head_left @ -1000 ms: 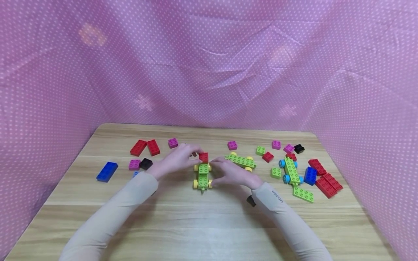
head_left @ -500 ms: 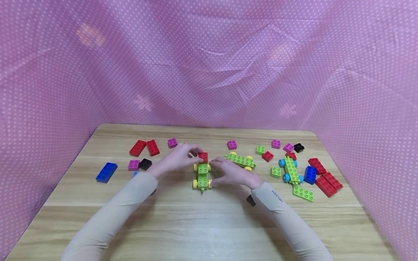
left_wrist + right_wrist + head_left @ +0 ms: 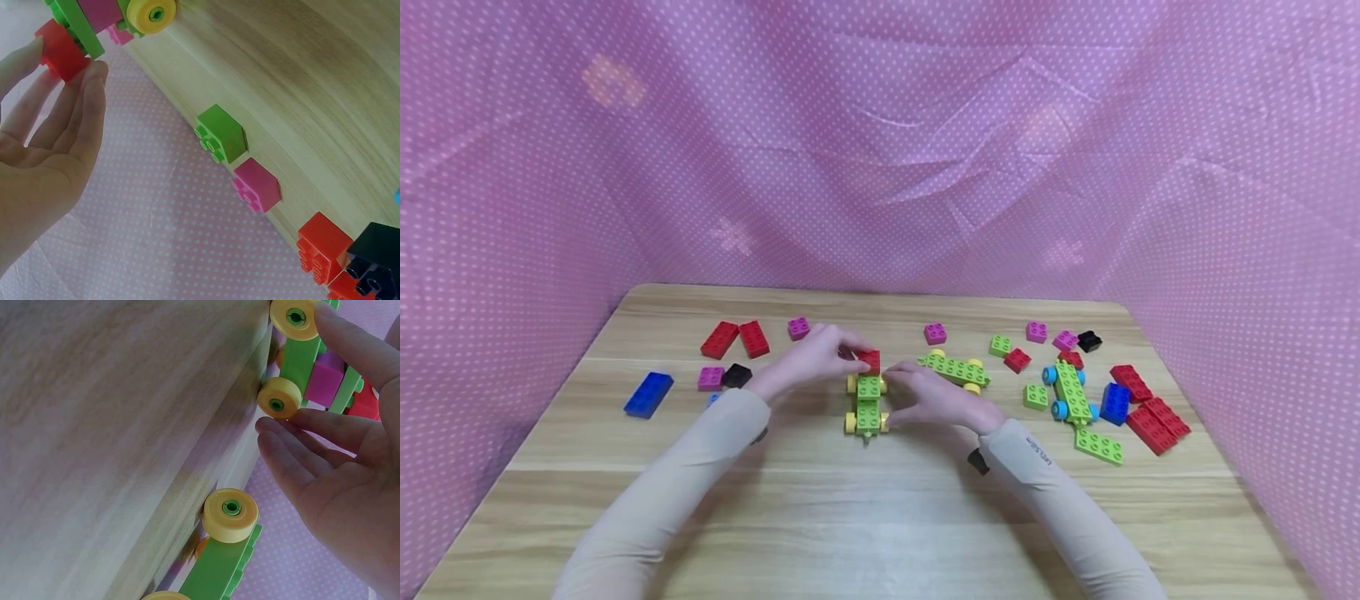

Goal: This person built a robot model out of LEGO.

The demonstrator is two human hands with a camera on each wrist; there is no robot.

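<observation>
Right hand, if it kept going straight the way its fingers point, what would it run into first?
Most likely the green wheeled car: the right hand points leftward at its side, fingertips already beside a yellow wheel. Contact itself is unclear.

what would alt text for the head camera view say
Two hands work on a small green toy car with yellow wheels on a wooden table: the left hand pinches a red brick at its far end, the right hand touches its side. Loose coloured bricks lie around, before a pink dotted cloth.
</observation>
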